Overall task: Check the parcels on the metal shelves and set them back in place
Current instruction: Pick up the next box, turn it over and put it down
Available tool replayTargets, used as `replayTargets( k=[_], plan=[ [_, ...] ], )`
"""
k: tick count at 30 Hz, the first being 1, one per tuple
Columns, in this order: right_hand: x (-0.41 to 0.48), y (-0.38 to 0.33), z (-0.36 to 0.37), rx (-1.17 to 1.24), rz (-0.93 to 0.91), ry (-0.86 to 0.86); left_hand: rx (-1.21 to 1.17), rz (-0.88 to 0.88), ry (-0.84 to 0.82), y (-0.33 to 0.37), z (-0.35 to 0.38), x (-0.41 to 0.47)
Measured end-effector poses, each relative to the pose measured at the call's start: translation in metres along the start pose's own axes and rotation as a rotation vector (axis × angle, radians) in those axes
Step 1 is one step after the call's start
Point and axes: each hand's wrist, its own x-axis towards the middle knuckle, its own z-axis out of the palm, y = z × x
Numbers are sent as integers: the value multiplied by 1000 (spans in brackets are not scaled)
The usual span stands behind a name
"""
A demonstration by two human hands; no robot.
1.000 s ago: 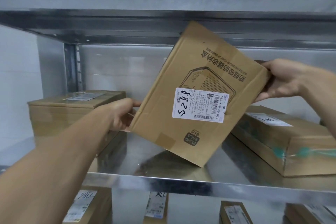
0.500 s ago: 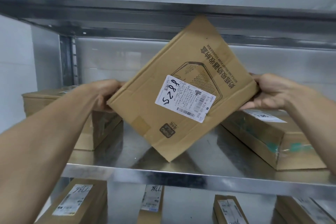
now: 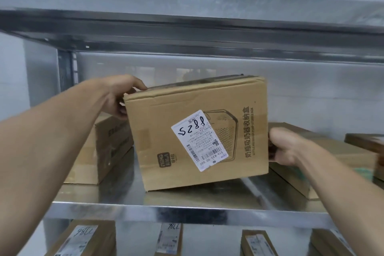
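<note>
as left hand (image 3: 117,97) and right hand (image 3: 285,146) grip the parcel (image 3: 158,129), its rear is unseen.

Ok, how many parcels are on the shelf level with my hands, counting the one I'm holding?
4: the labelled box held in the middle, a left box, a flat box on the right, and an edge box cut off far right. More may be hidden.

A brown cardboard parcel (image 3: 176,122) stood mid-way along the metal shelf (image 3: 187,211), tilted, its 7 o'clock corner down and its 5 o'clock corner raised. A white label (image 3: 199,140) with handwritten digits sat askew on its front. A second parcel (image 3: 112,141) lay at its 9 o'clock, a flat parcel (image 3: 295,183) at 3 o'clock.
</note>
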Motion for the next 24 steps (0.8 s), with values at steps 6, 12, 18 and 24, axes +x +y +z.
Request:
replayTargets(
  k=[6, 12, 18, 24],
  plan=[
    [0, 3, 11, 20, 18, -124, 59, 28, -11, 1, 3, -3],
    [-15, -46, 6, 170, -56, -78, 60, 26, -17, -2, 3, -2],
    [-26, -96, 17, -126, 5, -183, 87, 19, -52, 0, 5, -6],
    [-9, -97, 15, -247, 1, -201, 143, 5, -17, 4, 10, -5]
  ],
)
